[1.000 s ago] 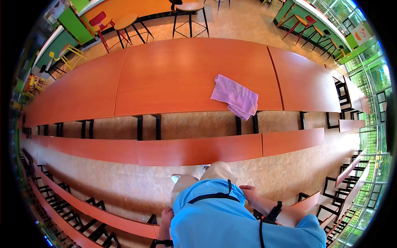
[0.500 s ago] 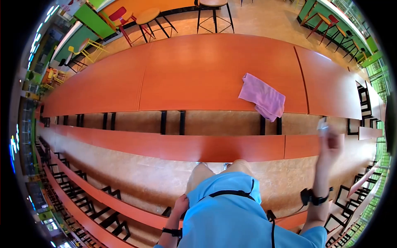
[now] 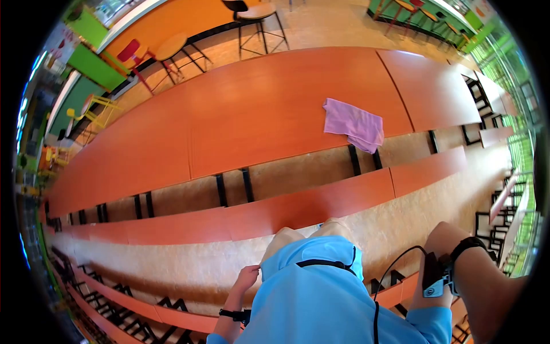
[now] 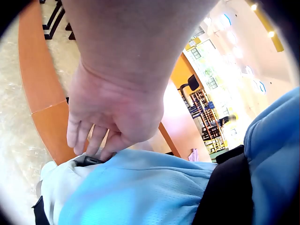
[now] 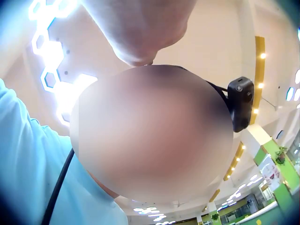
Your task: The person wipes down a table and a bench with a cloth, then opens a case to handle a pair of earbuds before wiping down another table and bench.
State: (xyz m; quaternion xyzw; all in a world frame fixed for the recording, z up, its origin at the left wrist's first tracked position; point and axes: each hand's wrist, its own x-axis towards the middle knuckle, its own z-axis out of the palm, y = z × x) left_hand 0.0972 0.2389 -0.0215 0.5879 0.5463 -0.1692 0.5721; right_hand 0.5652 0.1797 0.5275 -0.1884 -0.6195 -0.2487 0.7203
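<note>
My left hand (image 3: pixel 246 278) hangs at my hip, fingertips right at the edge of the blue shirt (image 3: pixel 321 286). In the left wrist view the left hand (image 4: pixel 115 110) has its fingers pointing down, loosely bent, beside a small dark object (image 4: pixel 90 161) at the pale shorts (image 4: pixel 61 180). My right arm is bent up, its wristband (image 3: pixel 468 245) close to the head camera. The right wrist view has the right hand (image 5: pixel 147 33) up against the head, fingers mostly hidden. A folded purple cloth (image 3: pixel 353 125) lies on the long orange table (image 3: pixel 258 120), away from both hands.
An orange bench (image 3: pixel 275 215) runs between me and the table. Behind me stand more benches (image 3: pixel 132 304) on black legs. Beyond the table are a bar stool (image 3: pixel 256 12), a red chair (image 3: pixel 133 53) and counters. A black cable (image 3: pixel 395 261) runs to the right wrist.
My right hand has risen from beside the shirt, with something small and pale at its fingertips midway, up to the head. The left hand stays at the hip; the head view has shifted and tilted.
</note>
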